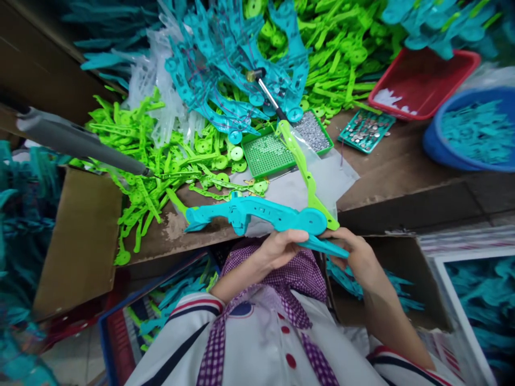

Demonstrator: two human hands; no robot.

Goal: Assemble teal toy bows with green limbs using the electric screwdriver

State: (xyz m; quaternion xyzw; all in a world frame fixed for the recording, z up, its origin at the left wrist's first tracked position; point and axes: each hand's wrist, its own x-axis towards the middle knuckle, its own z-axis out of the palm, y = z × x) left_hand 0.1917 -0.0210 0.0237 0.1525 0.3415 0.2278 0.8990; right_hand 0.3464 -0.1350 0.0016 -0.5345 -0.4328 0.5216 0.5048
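Seen from the camera on the head, a person in a white shirt and purple checked apron sits or stands at a brown table, both hands at its front edge. The left hand grips a long blue plastic part near its round joint, thumb along the near edge. The right hand is closed around the pointed tail of that same part. The blue part lies crosswise in front of the apron, at the table's edge, with a lime-green strip slanting up and away from its round joint. Behind it, on a white sheet, is a green tray holding small silvery pieces; a hammer lies just beyond, its handle end by the tray. Loose lime-green parts heap up to the left, under a grey pen-shaped tool, with larger blue parts piled at the back. To the right are a small teal tray of metal discs, a red bin and a blue tub of blue pieces.
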